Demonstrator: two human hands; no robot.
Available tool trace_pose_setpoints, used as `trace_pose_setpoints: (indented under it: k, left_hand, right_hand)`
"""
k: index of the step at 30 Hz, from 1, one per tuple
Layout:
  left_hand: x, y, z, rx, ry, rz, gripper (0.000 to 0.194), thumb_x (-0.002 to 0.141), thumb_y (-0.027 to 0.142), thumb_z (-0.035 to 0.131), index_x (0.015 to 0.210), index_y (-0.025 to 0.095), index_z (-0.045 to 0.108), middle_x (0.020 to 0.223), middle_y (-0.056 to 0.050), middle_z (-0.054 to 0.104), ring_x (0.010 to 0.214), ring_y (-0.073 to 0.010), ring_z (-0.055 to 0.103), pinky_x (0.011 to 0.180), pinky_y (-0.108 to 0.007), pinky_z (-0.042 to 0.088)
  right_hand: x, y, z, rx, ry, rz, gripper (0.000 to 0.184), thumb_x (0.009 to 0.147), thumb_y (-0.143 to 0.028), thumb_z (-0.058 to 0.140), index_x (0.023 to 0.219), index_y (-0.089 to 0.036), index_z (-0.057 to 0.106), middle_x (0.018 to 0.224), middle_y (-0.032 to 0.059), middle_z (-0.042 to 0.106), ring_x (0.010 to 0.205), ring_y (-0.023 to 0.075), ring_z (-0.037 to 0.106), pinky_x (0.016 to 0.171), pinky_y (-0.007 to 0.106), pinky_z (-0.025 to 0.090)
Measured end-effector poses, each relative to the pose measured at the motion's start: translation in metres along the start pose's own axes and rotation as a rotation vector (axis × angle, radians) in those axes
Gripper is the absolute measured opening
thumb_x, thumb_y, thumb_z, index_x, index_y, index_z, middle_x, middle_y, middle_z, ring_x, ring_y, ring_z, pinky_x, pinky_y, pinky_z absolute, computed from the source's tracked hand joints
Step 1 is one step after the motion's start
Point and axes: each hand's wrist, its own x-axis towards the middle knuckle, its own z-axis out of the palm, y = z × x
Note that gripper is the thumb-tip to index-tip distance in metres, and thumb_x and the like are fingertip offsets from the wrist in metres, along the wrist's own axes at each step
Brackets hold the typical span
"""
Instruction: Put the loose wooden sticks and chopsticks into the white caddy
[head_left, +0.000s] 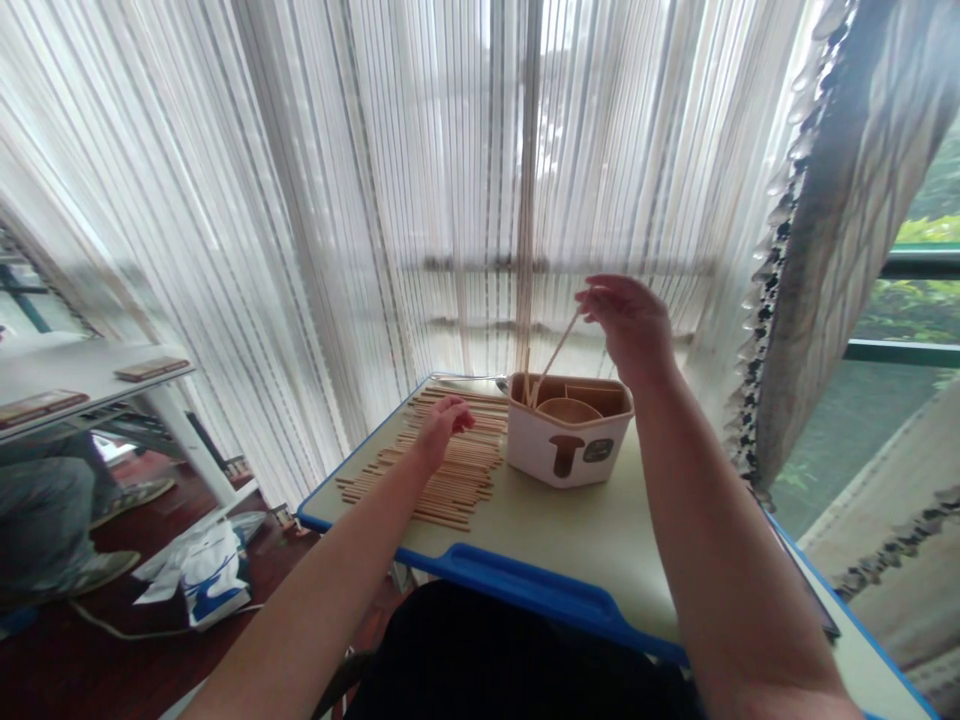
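Note:
My right hand (626,315) is raised above a white and brown utensil holder (570,455), its fingertips pinching the upper end of a thin wooden chopstick (559,347). That chopstick slants down to the left, with its lower end inside the holder's left part. Other chopsticks (526,378) stand upright there beside it. My left hand (448,422) hovers over many loose chopsticks (450,485) laid side by side on the desk. Its fingers are loosely bent and a little apart, and no object shows in them.
The desk (555,525) is pale with a blue rim. A metal utensil (469,379) lies at its back edge, and a dark flat object (806,580) by the right edge. Sheer curtains (420,180) hang behind. At left are a white table (97,375), a seated person's legs (52,510) and a plastic bag (214,570).

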Motion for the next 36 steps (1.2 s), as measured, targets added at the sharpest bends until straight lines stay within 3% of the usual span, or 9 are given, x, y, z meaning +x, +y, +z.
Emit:
trace_pose_setpoints:
  k: [2, 4, 7, 10, 15, 22, 26, 32, 36]
  left_hand:
    - [-0.001, -0.004, -0.001, 0.235, 0.033, 0.126, 0.016, 0.067, 0.033, 0.057, 0.069, 0.017, 0.054, 0.061, 0.000, 0.059, 0.059, -0.0136, 0.054, 0.059, -0.027, 0.040]
    - [-0.004, -0.007, -0.001, 0.497, -0.020, 0.306, 0.012, 0.064, 0.028, 0.060, 0.071, 0.018, 0.059, 0.070, -0.002, 0.061, 0.071, -0.0167, 0.055, 0.070, -0.031, 0.042]
    - [-0.011, -0.011, -0.001, 0.788, -0.267, 0.506, 0.015, 0.060, 0.019, 0.062, 0.074, 0.019, 0.064, 0.084, -0.004, 0.062, 0.087, -0.0203, 0.053, 0.083, -0.034, 0.039]
    - [-0.016, -0.013, -0.002, 0.939, -0.427, 0.523, 0.014, 0.063, 0.016, 0.058, 0.073, 0.019, 0.067, 0.081, -0.005, 0.062, 0.083, -0.0193, 0.053, 0.081, -0.032, 0.039]
    - [-0.015, -0.014, -0.003, 1.067, -0.476, 0.535, 0.017, 0.066, 0.015, 0.053, 0.073, 0.018, 0.067, 0.076, -0.005, 0.061, 0.074, -0.0169, 0.053, 0.072, -0.028, 0.040]
    - [-0.014, -0.018, -0.002, 1.135, -0.516, 0.562, 0.017, 0.072, 0.021, 0.052, 0.078, 0.019, 0.067, 0.079, -0.005, 0.062, 0.077, -0.0170, 0.053, 0.073, -0.028, 0.039]
    - [-0.013, -0.019, -0.002, 1.138, -0.508, 0.560, 0.015, 0.072, 0.022, 0.053, 0.078, 0.019, 0.067, 0.080, -0.005, 0.062, 0.078, -0.0175, 0.053, 0.074, -0.028, 0.039]
    - [-0.014, -0.017, -0.002, 1.120, -0.513, 0.545, 0.014, 0.074, 0.025, 0.054, 0.077, 0.020, 0.066, 0.080, -0.005, 0.062, 0.079, -0.0175, 0.054, 0.076, -0.029, 0.039]
    - [-0.013, -0.019, -0.001, 1.081, -0.503, 0.587, 0.014, 0.075, 0.028, 0.056, 0.079, 0.021, 0.068, 0.083, -0.006, 0.063, 0.082, -0.0192, 0.054, 0.077, -0.031, 0.039]
  right_hand:
    - [-0.006, -0.001, 0.009, -0.002, -0.115, 0.038, 0.020, 0.075, -0.032, 0.062, 0.091, -0.021, 0.061, 0.079, 0.0012, 0.067, 0.068, 0.0113, 0.061, 0.064, 0.028, 0.050]
    - [-0.012, 0.000, 0.016, -0.032, -0.249, 0.086, 0.020, 0.073, -0.032, 0.063, 0.089, -0.019, 0.063, 0.076, 0.0016, 0.067, 0.067, 0.0121, 0.061, 0.065, 0.029, 0.050]
    - [-0.019, 0.003, 0.022, -0.158, -0.468, 0.130, 0.015, 0.073, -0.030, 0.064, 0.082, -0.019, 0.066, 0.070, 0.0018, 0.066, 0.065, 0.0132, 0.060, 0.063, 0.028, 0.049]
    - [-0.023, 0.006, 0.024, -0.301, -0.574, 0.114, 0.012, 0.074, -0.029, 0.061, 0.078, -0.020, 0.067, 0.071, 0.0023, 0.066, 0.066, 0.0140, 0.060, 0.063, 0.028, 0.048]
    - [-0.022, 0.007, 0.024, -0.338, -0.543, 0.117, 0.012, 0.074, -0.022, 0.060, 0.083, -0.020, 0.067, 0.074, 0.0029, 0.067, 0.067, 0.0145, 0.061, 0.065, 0.029, 0.049]
    - [-0.022, 0.008, 0.024, -0.349, -0.531, 0.119, 0.013, 0.073, -0.020, 0.058, 0.083, -0.019, 0.067, 0.073, 0.0036, 0.067, 0.067, 0.0154, 0.061, 0.064, 0.030, 0.048]
    - [-0.023, 0.007, 0.024, -0.357, -0.532, 0.113, 0.013, 0.074, -0.023, 0.059, 0.084, -0.020, 0.067, 0.073, 0.0034, 0.067, 0.066, 0.0152, 0.061, 0.064, 0.029, 0.048]
    - [-0.021, 0.005, 0.022, -0.362, -0.494, 0.127, 0.030, 0.073, -0.020, 0.061, 0.103, -0.020, 0.062, 0.077, 0.0034, 0.068, 0.067, 0.0147, 0.061, 0.062, 0.028, 0.047]
    - [-0.019, 0.007, 0.020, -0.328, -0.491, 0.132, 0.026, 0.078, -0.025, 0.058, 0.103, -0.020, 0.060, 0.076, 0.0041, 0.068, 0.065, 0.0138, 0.061, 0.060, 0.027, 0.048]
